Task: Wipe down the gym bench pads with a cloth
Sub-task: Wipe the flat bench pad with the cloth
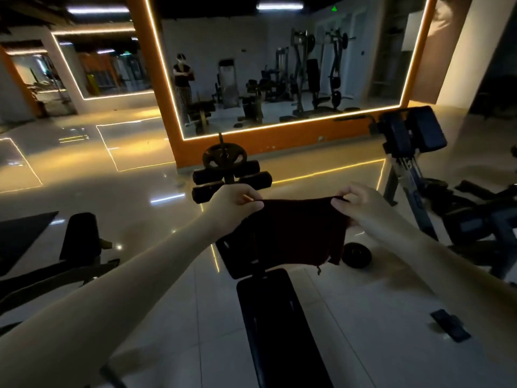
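A dark red cloth (299,228) hangs spread between my two hands, above the bench. My left hand (236,207) pinches its upper left corner and my right hand (361,204) pinches its upper right corner. Below me runs the black bench: a long back pad (277,323) in the lower middle, and a seat pad (237,256) further out, mostly hidden behind the cloth. Black foam leg rollers (251,177) and a weight plate (225,158) sit at the bench's far end.
Another black bench (81,239) stands to the left, and a dark machine (414,135) with its frame to the right. A small weight plate (356,254) and a dark flat object (449,324) lie on the glossy tiled floor. A large orange-framed mirror (279,65) faces me.
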Demonstrator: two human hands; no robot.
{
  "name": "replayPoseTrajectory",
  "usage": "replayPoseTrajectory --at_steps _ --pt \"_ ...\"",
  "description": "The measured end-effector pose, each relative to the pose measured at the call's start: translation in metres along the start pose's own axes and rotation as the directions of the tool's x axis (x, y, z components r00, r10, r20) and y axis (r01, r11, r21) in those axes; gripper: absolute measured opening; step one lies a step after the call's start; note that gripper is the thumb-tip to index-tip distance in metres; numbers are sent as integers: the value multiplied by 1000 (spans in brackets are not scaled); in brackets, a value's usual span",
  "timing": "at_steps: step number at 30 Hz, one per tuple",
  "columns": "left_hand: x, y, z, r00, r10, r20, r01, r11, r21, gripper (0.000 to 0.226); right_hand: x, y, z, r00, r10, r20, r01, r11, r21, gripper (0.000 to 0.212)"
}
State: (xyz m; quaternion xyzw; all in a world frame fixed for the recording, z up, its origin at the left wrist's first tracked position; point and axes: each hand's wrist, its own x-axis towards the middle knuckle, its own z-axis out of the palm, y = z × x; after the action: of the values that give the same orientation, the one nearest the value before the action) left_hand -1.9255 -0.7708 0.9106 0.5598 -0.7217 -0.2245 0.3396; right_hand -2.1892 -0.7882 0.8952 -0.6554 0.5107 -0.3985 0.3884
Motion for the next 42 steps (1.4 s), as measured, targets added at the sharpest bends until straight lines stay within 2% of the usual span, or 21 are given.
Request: replayPoseTrajectory --at_steps 6,8,13,19,21,26,31,36,42 --pt "9 -72 61 997 -63 33 65 995 -75 13 22 88 39 995 61 -78 -58 998 40 10" --pt "8 -99 86 994 -94 60 99 990 -95 8 24 122 54 992 75 -101 -72 997 30 2" --pt "3 -175 165 983 -151 102 163 979 -124 15 25 224 91 986 107 -129 -107 994 11 18" --pt "-10 -275 256 959 -196 206 223 968 -112 10 22 360 138 982 154 -113 -157 987 -19 12" --pt "-14 -308 285 948 -187 258 218 971 -98 11 18 403 153 983 153 -103 -156 987 -23 4" --pt "-31 -379 351 925 -212 316 246 967 -73 9 6 504 186 991 122 -50 -122 992 -14 9" --pt "-55 -440 405 919 -160 359 198 977 -72 9 -1 596 212 995 99 -5 -99 995 26 10" --pt "-73 -496 442 917 -179 356 208 977 -44 9 -1 656 249 998 60 35 -62 997 48 29" --pt "-90 -552 465 914 -216 342 228 974 5 12 8 700 294 996 29 81 -34 998 50 18"
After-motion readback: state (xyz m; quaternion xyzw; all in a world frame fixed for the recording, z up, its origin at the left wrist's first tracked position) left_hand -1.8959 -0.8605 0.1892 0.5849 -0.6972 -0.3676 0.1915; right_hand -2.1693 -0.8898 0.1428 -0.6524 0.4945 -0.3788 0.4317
